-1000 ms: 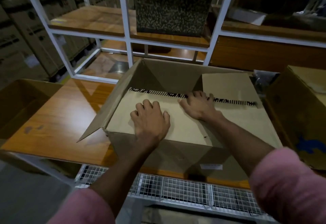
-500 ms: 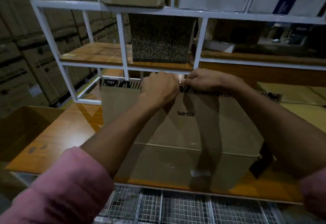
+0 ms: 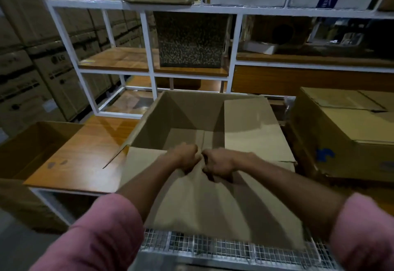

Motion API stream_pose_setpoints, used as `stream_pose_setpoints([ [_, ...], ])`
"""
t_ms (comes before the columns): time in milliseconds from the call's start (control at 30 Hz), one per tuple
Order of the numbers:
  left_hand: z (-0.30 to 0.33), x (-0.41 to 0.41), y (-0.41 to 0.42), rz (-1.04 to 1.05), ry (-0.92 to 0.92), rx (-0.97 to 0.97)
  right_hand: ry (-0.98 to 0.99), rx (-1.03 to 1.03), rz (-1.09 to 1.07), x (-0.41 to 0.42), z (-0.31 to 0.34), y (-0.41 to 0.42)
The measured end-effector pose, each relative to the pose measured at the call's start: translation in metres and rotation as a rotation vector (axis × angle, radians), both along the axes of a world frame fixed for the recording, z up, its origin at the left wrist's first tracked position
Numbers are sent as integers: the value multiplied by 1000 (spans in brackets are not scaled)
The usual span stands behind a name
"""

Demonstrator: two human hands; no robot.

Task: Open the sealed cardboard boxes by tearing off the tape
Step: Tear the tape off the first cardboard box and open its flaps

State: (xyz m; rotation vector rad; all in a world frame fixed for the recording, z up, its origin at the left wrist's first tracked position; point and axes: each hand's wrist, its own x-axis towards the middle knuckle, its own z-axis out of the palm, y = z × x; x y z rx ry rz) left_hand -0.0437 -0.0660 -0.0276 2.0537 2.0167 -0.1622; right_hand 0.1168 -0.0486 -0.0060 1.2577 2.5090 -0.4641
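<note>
A large brown cardboard box [image 3: 191,119] stands open on the wooden table [image 3: 85,155] in front of me, its inside bare. The near long flap [image 3: 202,209] is folded out and down toward me. My left hand [image 3: 185,158] and my right hand [image 3: 219,164] sit side by side at the fold, fingers curled over the flap's top edge. The right side flap [image 3: 253,130] lies inward over the box. The left side flap [image 3: 136,130] sticks outward. No tape shows on this box.
A closed cardboard box [image 3: 345,134] with a blue mark stands at the right. An open box [image 3: 32,142] sits at the left table edge. White metal shelving [image 3: 147,42] rises behind, holding a speckled box [image 3: 189,40]. Stacked cartons [image 3: 42,61] fill the left. Wire mesh [image 3: 213,247] lies below.
The near flap, held upright at its top edge half a second ago, has been pulled down toward me by both hands, leaving the box open. The camera view has tilted.
</note>
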Motion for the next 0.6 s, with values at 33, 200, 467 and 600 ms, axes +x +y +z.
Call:
stream_pose_setpoints([
  [33,-13,-1,-5,-5,29,36,32,63,-11,3,-14,-2],
  [200,-39,-1,-15,-42,89,251,114,348,3,9,-48,-6],
  [467,-54,-29,-25,-145,107,370,134,449,-57,-14,-62,-17],
  [600,-53,-48,-34,-150,93,409,228,544,-46,-24,-77,-24],
])
